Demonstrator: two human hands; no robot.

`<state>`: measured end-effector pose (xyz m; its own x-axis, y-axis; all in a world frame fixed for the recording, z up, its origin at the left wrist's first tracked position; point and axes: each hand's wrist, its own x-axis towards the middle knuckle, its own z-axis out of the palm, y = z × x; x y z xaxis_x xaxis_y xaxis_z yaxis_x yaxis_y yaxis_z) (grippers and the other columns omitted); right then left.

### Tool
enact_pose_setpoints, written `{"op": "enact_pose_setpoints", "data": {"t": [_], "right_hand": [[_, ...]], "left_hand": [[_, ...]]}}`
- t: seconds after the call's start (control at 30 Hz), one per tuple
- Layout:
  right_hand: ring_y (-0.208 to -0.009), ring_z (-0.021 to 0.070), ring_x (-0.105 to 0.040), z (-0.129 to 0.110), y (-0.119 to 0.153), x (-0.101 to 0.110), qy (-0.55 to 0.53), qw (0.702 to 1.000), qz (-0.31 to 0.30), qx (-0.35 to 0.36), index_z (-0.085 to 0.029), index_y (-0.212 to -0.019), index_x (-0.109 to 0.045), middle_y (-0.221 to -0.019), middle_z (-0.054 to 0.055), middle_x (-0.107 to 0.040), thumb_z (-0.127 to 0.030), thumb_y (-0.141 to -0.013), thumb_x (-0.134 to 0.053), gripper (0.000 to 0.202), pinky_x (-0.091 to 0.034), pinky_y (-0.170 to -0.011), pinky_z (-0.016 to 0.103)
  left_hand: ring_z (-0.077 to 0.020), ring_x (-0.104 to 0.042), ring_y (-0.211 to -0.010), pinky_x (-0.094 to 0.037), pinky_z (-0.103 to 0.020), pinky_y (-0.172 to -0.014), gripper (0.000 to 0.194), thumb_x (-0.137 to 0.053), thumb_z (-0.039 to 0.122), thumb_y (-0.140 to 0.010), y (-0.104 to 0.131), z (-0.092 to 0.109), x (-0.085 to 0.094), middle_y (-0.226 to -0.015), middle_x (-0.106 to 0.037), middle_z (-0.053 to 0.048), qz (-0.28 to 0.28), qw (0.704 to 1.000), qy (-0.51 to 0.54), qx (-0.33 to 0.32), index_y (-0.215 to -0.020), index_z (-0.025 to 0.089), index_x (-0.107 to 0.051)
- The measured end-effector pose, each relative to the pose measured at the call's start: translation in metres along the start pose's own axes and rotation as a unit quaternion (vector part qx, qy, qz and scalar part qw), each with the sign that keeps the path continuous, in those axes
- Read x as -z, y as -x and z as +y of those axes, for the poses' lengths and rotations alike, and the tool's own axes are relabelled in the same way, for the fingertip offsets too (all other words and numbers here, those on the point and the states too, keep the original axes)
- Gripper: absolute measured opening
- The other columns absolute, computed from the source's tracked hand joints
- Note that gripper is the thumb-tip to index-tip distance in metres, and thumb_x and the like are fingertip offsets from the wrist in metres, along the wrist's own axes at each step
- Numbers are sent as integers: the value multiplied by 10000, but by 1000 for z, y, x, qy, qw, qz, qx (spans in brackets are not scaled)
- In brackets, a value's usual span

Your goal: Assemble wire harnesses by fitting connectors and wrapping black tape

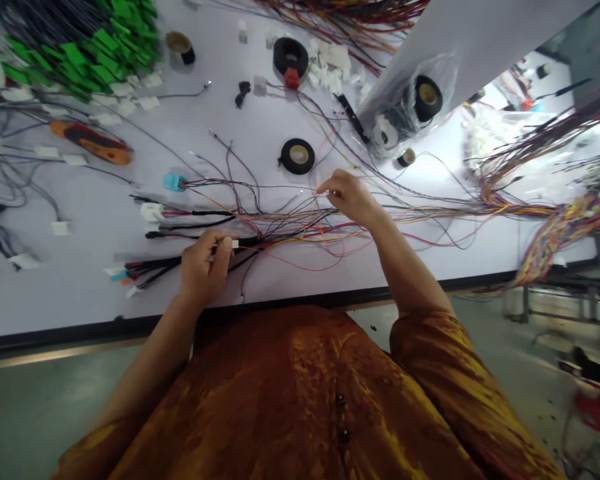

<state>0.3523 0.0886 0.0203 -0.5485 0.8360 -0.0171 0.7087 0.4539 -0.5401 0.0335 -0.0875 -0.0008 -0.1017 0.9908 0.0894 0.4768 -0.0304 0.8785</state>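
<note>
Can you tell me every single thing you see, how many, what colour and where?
Wire bundle: one, mixed colours, table middle
Small white piece: one, white, at left thumb
Green connectors: too many to count, green, top left
Orange-handled tool: one, orange and dark, left
Light-blue connector: one, light blue, left of middle
Red connector: one, red, top middle
White pieces: many, white, top middle
Black tape rolls: at least three, black, upper middle and right
Post: one, pale, top right
Table: one worked at, pale, across the view
Floor: one, greyish, below
Shirt: one, rust and yellow, bottom
Left hand: one, bare, holding the small white piece
Right hand: one, bare, over the wires
</note>
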Motion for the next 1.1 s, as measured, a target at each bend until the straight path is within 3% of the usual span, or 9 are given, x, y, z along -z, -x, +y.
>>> {"op": "enact_pose_setpoints", "data": {"t": [0.07,0.13,0.27,0.43,0.57,0.67,0.8,0.9,1.1], "right_hand": [[-786,155,-537,2,-1,-4,20,999,-27,2,-209,-1004,-746,-967,47,-622,-92,-857,-585,248,-435,-741,307],[-807,165,-540,-1,-3,-9,33,999,-31,3,-204,-952,-742,-993,58,-619,-150,-875,-614,159,-426,-726,310],[-807,160,-529,-8,-7,-17,-6,999,-17,26,-196,-927,-728,-965,54,-610,-187,-899,-605,126,-432,-743,300],[-814,165,-529,-17,-12,-25,3,997,-59,41,-213,-901,-744,-969,46,-621,-196,-868,-645,106,-406,-721,302],[-734,138,-527,-15,-14,-29,-139,990,12,23,-204,-769,-738,-855,28,-624,-306,-836,-712,125,-427,-685,292],[-605,105,-488,-2,-15,-29,-276,956,82,-49,-207,-726,-704,-735,4,-593,-433,-831,-726,250,-412,-579,275],[-488,74,-394,28,-18,-23,-429,852,216,-208,-231,-736,-588,-642,-29,-503,-589,-905,-604,396,-337,-442,235],[-491,74,-389,51,-19,-17,-493,788,243,-277,-237,-716,-499,-625,-37,-469,-587,-908,-604,413,-335,-430,220],[-573,103,-491,63,-11,-7,-485,771,266,-315,-241,-717,-419,-660,-33,-495,-540,-879,-655,414,-444,-506,242]], "left_hand": [[-190,-623,-673,-468,-317,-682,221,-559,381,-983,-8,2,-6,-737,-668,-27,1,1000,0,-15,-1024,228,-712],[-247,-686,-883,-500,-381,-869,179,-572,360,-967,-21,2,-13,-878,-723,-62,1,999,-12,-51,-1022,242,-696],[-299,-645,-1186,-349,-510,-1170,141,-571,356,-942,-49,-5,-24,-1030,-733,-80,-17,993,-48,-108,-960,250,-662],[-302,-659,-1126,-329,-532,-1192,142,-609,402,-912,-57,-19,-26,-924,-721,-58,-6,997,-33,-76,-910,267,-653],[-279,-672,-1052,-448,-459,-1056,168,-572,392,-948,-47,-21,-20,-997,-733,-80,29,998,-46,-44,-926,250,-658],[-259,-681,-1038,-490,-389,-940,207,-525,385,-984,-43,-19,-17,-978,-725,-86,40,998,-35,-21,-942,232,-657],[-230,-687,-993,-491,-346,-934,192,-559,384,-980,-42,-20,-15,-882,-707,-50,36,999,-1,3,-947,222,-657],[-231,-693,-1017,-495,-331,-922,167,-570,373,-976,-41,-24,-14,-790,-676,-25,34,999,16,8,-954,232,-656],[-227,-695,-1119,-510,-343,-961,187,-494,356,-1001,-39,-24,-14,-877,-710,-42,30,999,-30,-25,-962,225,-621]]}}
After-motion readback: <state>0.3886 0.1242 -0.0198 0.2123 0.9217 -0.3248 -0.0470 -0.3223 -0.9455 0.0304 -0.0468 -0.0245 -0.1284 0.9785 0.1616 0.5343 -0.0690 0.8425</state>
